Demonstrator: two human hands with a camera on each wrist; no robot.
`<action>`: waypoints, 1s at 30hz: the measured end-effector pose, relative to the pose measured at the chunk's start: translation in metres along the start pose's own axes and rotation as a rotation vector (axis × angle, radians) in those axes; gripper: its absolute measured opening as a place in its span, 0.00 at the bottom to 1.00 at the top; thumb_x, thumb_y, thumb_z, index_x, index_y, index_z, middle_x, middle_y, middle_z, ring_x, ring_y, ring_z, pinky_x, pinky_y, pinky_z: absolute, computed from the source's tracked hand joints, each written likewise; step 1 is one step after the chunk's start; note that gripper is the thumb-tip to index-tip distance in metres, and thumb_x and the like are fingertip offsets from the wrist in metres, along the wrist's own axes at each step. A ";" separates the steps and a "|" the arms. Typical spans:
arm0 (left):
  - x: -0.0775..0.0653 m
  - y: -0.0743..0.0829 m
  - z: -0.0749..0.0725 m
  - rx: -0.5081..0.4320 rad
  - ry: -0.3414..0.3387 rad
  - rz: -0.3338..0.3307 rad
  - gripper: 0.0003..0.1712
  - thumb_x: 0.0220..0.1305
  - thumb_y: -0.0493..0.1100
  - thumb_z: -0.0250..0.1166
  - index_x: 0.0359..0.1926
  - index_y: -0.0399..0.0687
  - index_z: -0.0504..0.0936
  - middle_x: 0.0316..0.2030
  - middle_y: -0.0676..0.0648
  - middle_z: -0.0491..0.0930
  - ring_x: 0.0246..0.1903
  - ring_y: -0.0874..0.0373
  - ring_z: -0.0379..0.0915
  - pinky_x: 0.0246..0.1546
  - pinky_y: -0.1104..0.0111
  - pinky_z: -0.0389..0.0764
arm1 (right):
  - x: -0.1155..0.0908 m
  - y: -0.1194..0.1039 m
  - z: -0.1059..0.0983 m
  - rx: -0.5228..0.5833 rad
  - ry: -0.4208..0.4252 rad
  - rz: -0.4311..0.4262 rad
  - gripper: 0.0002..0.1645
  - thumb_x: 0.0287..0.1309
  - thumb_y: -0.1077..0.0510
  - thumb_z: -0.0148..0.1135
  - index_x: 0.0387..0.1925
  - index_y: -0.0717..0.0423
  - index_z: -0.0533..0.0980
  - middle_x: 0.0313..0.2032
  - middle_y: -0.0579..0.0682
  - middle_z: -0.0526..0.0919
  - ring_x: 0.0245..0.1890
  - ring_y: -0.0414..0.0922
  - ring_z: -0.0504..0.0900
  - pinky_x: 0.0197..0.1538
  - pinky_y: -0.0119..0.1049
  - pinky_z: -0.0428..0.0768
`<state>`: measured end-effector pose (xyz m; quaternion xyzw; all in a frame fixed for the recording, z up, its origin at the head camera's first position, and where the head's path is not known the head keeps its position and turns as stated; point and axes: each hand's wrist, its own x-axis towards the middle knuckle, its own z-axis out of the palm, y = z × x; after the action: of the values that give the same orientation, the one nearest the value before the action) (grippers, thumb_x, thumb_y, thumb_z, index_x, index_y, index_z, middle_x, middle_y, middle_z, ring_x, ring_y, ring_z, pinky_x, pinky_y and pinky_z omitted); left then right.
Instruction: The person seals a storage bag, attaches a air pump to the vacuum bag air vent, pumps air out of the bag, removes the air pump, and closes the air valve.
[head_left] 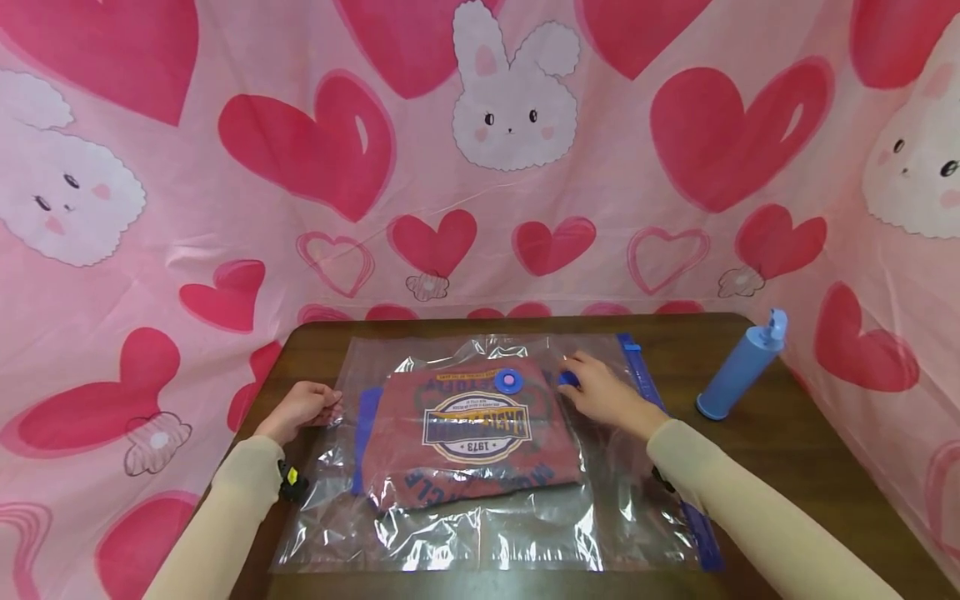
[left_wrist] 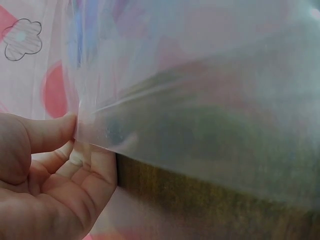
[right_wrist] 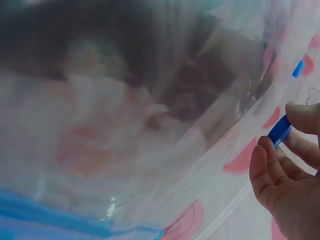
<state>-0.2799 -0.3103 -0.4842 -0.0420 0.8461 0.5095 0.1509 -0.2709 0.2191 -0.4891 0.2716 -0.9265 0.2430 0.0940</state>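
Note:
A clear plastic vacuum storage bag (head_left: pixel 525 533) lies flat on the table with a folded red printed T-shirt (head_left: pixel 405 450) inside it. Blue fabric (head_left: pixel 367 417) shows beside the shirt's left edge. On the bag's upper face is a round blue valve (head_left: pixel 508 381) with a pink centre. At the bag's left edge my left hand (head_left: pixel 300 408) pinches the film between thumb and fingers; the left wrist view shows this grip on the film (left_wrist: pixel 85 125). Over the bag, right of the valve, my right hand (head_left: pixel 603 396) holds a small blue cap (right_wrist: pixel 280 131) between thumb and fingers.
A blue hand pump (head_left: pixel 738 375) stands on the brown table (head_left: pixel 795 492) to the right of the bag. A blue zip strip (head_left: pixel 645 375) with a slider (head_left: pixel 632 347) runs along the bag's right side. Pink heart-patterned cloth (head_left: pixel 480 192) hangs around the table.

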 end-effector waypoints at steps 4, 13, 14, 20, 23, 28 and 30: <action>-0.001 -0.001 0.000 -0.002 -0.002 -0.012 0.14 0.79 0.34 0.57 0.41 0.25 0.83 0.28 0.46 0.82 0.28 0.56 0.79 0.35 0.68 0.86 | -0.016 0.003 -0.004 -0.001 0.029 0.010 0.19 0.62 0.67 0.73 0.52 0.71 0.80 0.47 0.62 0.81 0.45 0.58 0.84 0.49 0.55 0.85; 0.000 0.001 -0.001 0.011 -0.001 0.010 0.14 0.79 0.35 0.58 0.42 0.25 0.84 0.30 0.45 0.83 0.29 0.55 0.79 0.36 0.67 0.86 | -0.054 0.011 -0.021 -0.045 0.104 0.066 0.17 0.56 0.69 0.75 0.47 0.69 0.81 0.43 0.60 0.80 0.42 0.59 0.83 0.46 0.58 0.84; 0.000 0.000 -0.001 0.006 -0.002 0.008 0.14 0.79 0.35 0.58 0.42 0.24 0.84 0.30 0.45 0.83 0.29 0.55 0.79 0.36 0.67 0.86 | -0.059 0.012 -0.023 -0.047 0.097 0.076 0.17 0.57 0.68 0.75 0.48 0.68 0.81 0.44 0.61 0.80 0.42 0.59 0.83 0.46 0.58 0.84; -0.002 0.000 0.000 0.004 -0.011 -0.007 0.15 0.80 0.35 0.57 0.44 0.22 0.83 0.30 0.45 0.83 0.29 0.55 0.80 0.37 0.66 0.86 | -0.087 0.017 -0.034 -0.042 0.081 0.143 0.17 0.58 0.68 0.73 0.50 0.67 0.81 0.45 0.59 0.80 0.34 0.50 0.81 0.39 0.51 0.85; -0.001 -0.001 -0.001 -0.001 -0.013 -0.017 0.15 0.80 0.35 0.57 0.44 0.23 0.83 0.30 0.45 0.84 0.30 0.55 0.80 0.37 0.66 0.86 | -0.099 0.018 -0.041 -0.043 0.084 0.179 0.18 0.59 0.68 0.73 0.51 0.68 0.81 0.45 0.59 0.80 0.33 0.48 0.80 0.38 0.50 0.85; 0.002 -0.002 -0.003 -0.011 -0.028 -0.003 0.14 0.79 0.34 0.56 0.43 0.24 0.83 0.30 0.46 0.83 0.29 0.56 0.80 0.36 0.68 0.86 | -0.119 0.019 -0.048 -0.072 0.092 0.214 0.18 0.56 0.69 0.73 0.49 0.68 0.82 0.45 0.61 0.81 0.38 0.53 0.82 0.43 0.57 0.85; 0.002 -0.001 -0.003 -0.006 -0.020 0.000 0.14 0.79 0.34 0.56 0.43 0.24 0.84 0.30 0.45 0.83 0.29 0.56 0.80 0.36 0.68 0.86 | -0.129 0.021 -0.050 -0.084 0.088 0.234 0.17 0.56 0.68 0.73 0.48 0.68 0.82 0.44 0.61 0.81 0.39 0.56 0.83 0.44 0.59 0.85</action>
<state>-0.2818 -0.3130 -0.4843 -0.0375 0.8428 0.5126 0.1595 -0.1725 0.3186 -0.4933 0.1467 -0.9561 0.2250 0.1169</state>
